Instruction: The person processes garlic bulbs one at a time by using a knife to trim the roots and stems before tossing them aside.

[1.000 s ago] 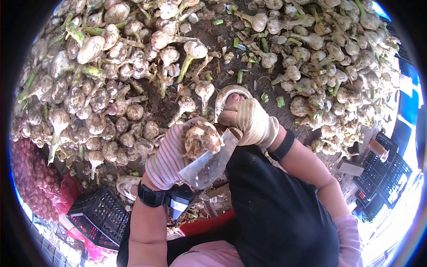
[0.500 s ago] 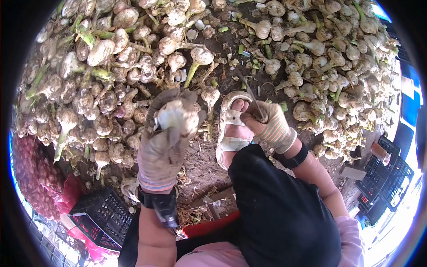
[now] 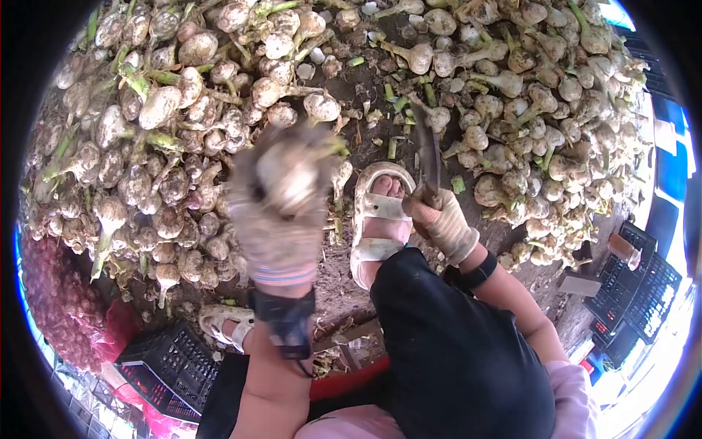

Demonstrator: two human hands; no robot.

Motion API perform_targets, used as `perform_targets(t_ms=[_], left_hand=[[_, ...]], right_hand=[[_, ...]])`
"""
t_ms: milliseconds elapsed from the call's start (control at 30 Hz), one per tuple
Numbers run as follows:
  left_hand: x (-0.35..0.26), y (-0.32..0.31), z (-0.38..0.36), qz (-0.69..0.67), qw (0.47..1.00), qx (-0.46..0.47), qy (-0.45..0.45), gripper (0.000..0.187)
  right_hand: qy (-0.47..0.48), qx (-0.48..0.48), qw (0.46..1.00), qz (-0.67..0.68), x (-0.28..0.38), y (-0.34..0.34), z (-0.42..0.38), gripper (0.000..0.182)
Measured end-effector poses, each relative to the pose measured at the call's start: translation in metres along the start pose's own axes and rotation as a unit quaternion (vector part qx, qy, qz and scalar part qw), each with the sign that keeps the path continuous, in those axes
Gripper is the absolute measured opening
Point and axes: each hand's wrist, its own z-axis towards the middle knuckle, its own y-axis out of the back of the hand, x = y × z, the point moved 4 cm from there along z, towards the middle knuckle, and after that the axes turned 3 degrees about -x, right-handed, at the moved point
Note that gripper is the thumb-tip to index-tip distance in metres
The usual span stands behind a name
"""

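My left hand (image 3: 276, 233), in a striped, dirt-stained glove, is closed around a pale garlic bulb (image 3: 287, 179). Motion smears the fingers and the bulb, and a green stem end shows to its right. In my right hand (image 3: 447, 228), also gloved, the fingers wrap the handle of a knife (image 3: 428, 150). Its dark, slightly curved blade points away from me, above cut stem pieces on the ground. The left hand is over the inner edge of the left garlic pile (image 3: 172, 175); the right is beside my sandalled foot (image 3: 380, 212).
Another garlic pile (image 3: 534, 110) spreads on the right. Green stem scraps and peel litter the soil between the piles. Black crates (image 3: 172, 366) lie at lower left, with a red net sack (image 3: 58, 300) behind them. More black crates (image 3: 636, 285) stand at the right.
My left hand has swung slightly right with the bulb still in it. The knife has turned, showing its broad blade more upright, and my right hand has dropped slightly.
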Motion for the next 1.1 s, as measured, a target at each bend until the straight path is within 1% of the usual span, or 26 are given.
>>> perform_targets(t_ms=[67,100,133,167,200,233,267,300,333,367,400,467,500,600,667,700,733,767,800,833,867,900,933,967,1033,1100], left_hand=[[0.020,-0.034,-0.002,0.205,0.966,0.154,-0.032,0.041],[0.032,-0.051,-0.002,0.287,0.923,0.243,-0.077,0.048],[0.036,-0.061,0.006,0.333,0.895,0.270,-0.125,0.056],[0.035,-0.060,0.022,0.379,0.875,0.237,-0.185,0.064],[0.033,-0.047,0.046,0.472,0.832,0.134,-0.257,0.076],[0.029,-0.027,0.071,0.624,0.746,0.011,-0.230,0.078],[0.027,-0.021,0.088,0.747,0.655,-0.034,-0.106,0.079],[0.040,0.001,0.110,0.855,0.493,-0.033,-0.156,0.078],[0.049,0.014,0.121,0.908,0.417,-0.028,-0.037,0.077],[0.051,0.033,0.126,0.911,0.406,-0.002,-0.067,0.077],[0.050,0.034,0.132,0.929,0.365,0.011,-0.056,0.075],[0.046,0.045,0.131,0.833,0.549,0.050,-0.048,0.070],[0.047,0.046,0.123,0.639,0.763,0.075,0.068,0.070],[0.030,0.042,0.076,0.288,0.936,0.116,0.168,0.078],[0.017,0.034,0.050,0.263,0.944,0.151,0.127,0.082],[0.014,0.025,0.036,0.241,0.957,0.145,0.070,0.090],[0.005,0.018,0.025,0.267,0.955,0.126,0.029,0.096],[0.001,0.019,0.017,0.276,0.948,0.156,0.003,0.097],[-0.004,0.022,0.012,0.284,0.940,0.186,-0.021,0.098],[-0.010,0.026,0.008,0.400,0.883,0.237,-0.068,0.088],[-0.014,0.039,0.004,0.401,0.882,0.236,-0.067,0.088],[-0.004,0.071,-0.002,0.253,0.950,0.097,0.156,0.081],[0.007,0.101,-0.019,0.080,0.926,-0.053,0.364,0.075],[-0.007,0.094,-0.020,0.089,0.958,0.083,0.259,0.044],[-0.007,0.095,-0.023,0.110,0.961,0.090,0.236,0.044],[-0.011,0.055,-0.022,0.152,0.965,0.104,0.184,0.043]], right_hand=[[0.005,-0.005,1.000,0.019,-0.009,0.004,0.010,0.008],[0.074,-0.010,0.996,0.052,-0.032,0.012,0.026,0.009],[0.147,-0.015,0.986,0.083,-0.039,0.019,0.034,0.009],[0.232,-0.025,0.969,0.075,0.001,0.007,0.014,0.010],[0.042,-0.032,0.996,0.072,0.009,0.011,0.002,0.010],[0.041,-0.042,0.995,0.081,0.011,0.012,0.001,0.010],[0.038,-0.050,0.994,0.091,0.010,0.012,0.000,0.010],[0.037,-0.048,0.994,0.091,0.008,0.009,0.001,0.010],[0.043,-0.059,0.994,0.084,0.006,0.007,0.002,0.009],[0.051,-0.073,0.993,0.077,0.004,0.005,0.004,0.009],[0.061,-0.068,0.993,0.078,0.003,0.004,0.007,0.010],[0.084,-0.041,0.996,-0.009,0.009,0.004,0.008,0.012],[0.081,-0.042,0.996,-0.006,0.011,0.005,0.008,0.012],[0.135,-0.033,0.988,-0.069,0.029,0.006,0.008,0.015],[0.150,-0.021,0.964,-0.220,0.040,0.004,0.004,0.016],[0.152,-0.018,0.948,-0.280,0.052,-0.003,0.000,0.020],[0.152,-0.015,0.948,-0.280,0.059,-0.005,-0.002,0.020],[0.239,0.014,0.907,-0.346,0.069,-0.011,-0.005,0.021],[0.323,0.042,0.854,-0.405,0.078,-0.019,-0.011,0.023],[0.318,0.063,0.832,-0.451,0.083,-0.026,-0.013,0.025],[0.317,0.064,0.833,-0.449,0.086,-0.032,-0.014,0.025],[0.339,0.080,0.819,-0.456,0.089,-0.040,-0.017,0.024],[0.360,0.095,0.805,-0.462,0.092,-0.047,-0.019,0.023],[0.352,0.130,0.803,-0.464,0.097,-0.052,-0.021,0.027],[0.368,0.136,0.796,-0.461,0.098,-0.058,-0.021,0.028],[0.380,0.150,0.784,-0.468,0.099,-0.060,-0.021,0.033]])
